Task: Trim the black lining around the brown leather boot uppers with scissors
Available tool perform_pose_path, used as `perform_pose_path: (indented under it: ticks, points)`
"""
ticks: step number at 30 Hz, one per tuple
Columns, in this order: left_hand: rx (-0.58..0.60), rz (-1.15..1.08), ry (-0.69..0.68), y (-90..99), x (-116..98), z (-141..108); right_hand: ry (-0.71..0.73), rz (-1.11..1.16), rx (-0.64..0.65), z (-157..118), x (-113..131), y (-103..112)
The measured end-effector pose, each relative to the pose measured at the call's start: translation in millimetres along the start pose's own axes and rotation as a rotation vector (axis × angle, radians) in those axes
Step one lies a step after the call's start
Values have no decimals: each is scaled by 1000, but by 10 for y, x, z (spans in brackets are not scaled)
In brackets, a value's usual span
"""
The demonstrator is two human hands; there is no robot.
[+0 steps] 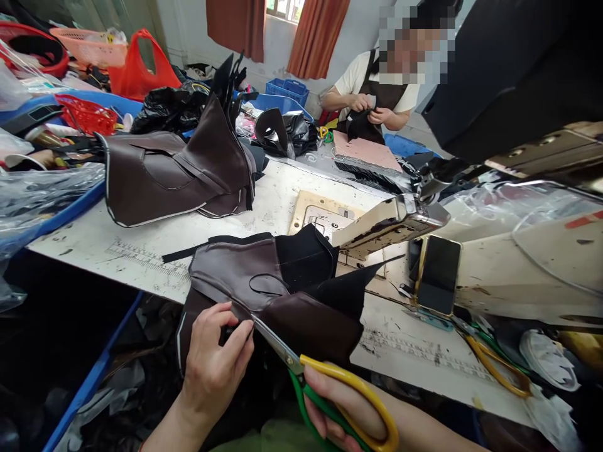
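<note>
Backed by a pale wall and rust-red curtains [235,31], with a white bench [82,235] slanting across. At seven o'clock, left hand [211,361] curled in, thumb and forefinger drawn close at the near edge of the brown piece [235,267]; cannot tell whether pinching it. At five o'clock, right hand [330,392] wrapped round the handles of the scissors [291,360], blades aimed at ten o'clock, tips at that edge. Lying between six and eight o'clock, long axis roughly ten to four, with a black point tapering toward two. Probably light, supple and floppy, slightly slick on the face; best gripped by a seamed edge, kept flat. Farther out: sewing machine [377,226] at three, phone [438,273] at four, second brown piece [160,182] at ten, co-worker [391,94] at one.
</note>
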State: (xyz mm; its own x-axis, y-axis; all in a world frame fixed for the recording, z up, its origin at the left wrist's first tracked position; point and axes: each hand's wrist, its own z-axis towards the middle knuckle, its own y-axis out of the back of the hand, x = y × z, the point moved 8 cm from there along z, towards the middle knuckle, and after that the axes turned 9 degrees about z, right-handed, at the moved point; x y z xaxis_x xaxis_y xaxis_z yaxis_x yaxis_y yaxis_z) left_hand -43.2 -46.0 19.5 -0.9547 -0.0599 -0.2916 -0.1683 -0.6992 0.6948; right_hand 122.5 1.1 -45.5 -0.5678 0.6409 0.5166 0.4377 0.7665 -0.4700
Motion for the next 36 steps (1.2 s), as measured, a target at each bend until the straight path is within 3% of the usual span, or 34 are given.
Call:
perform_pose_path:
  ticks: [5,11,16,22,27,36]
  points:
    - [20,-26,-4,15,12,18,-75,-14,-41,-30,28,79]
    - [68,-28,19,-11,24,59,-73,119,67,39,15,9]
    - [67,4,17,0,11,70,-91,103,18,29,25,-14]
    - [42,3,13,7,-2,64,28,-85,-42,-19,153,2]
    - [13,-10,34,39,8,46,55,-100,-37,30,189,-50]
    - [32,-123,101,70,107,27,-44,8,13,56,158,-74]
